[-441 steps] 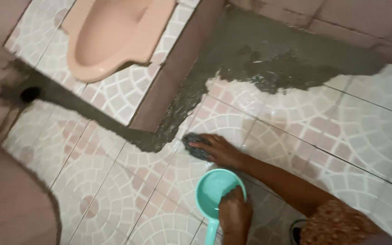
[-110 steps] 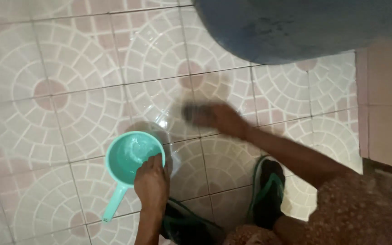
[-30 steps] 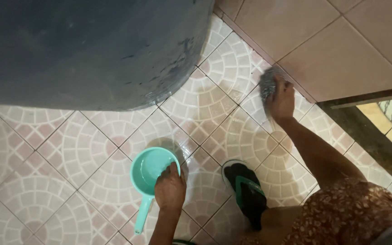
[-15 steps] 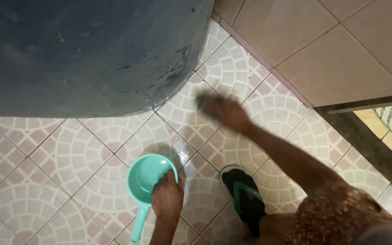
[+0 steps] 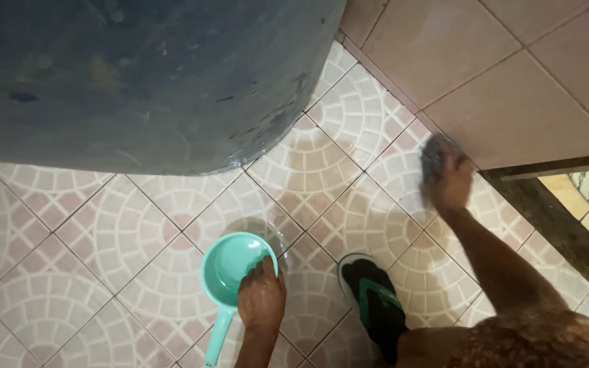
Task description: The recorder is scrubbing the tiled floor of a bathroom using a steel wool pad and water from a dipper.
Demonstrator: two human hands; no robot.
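On the wet, patterned pink-and-white tiled floor (image 5: 138, 225), at six o'clock, the left hand (image 5: 262, 300) gripped the rim of a round turquoise plastic water dipper (image 5: 230, 272). Toward two o'clock, the right hand (image 5: 450, 182) pressed closed over a blurred grey scrubbing pad (image 5: 433, 151) at the wall's foot. A large dark blue plastic barrel (image 5: 138, 75) stood at eleven o'clock; a black-and-green rubber sandal (image 5: 375, 307) lay between the arms.
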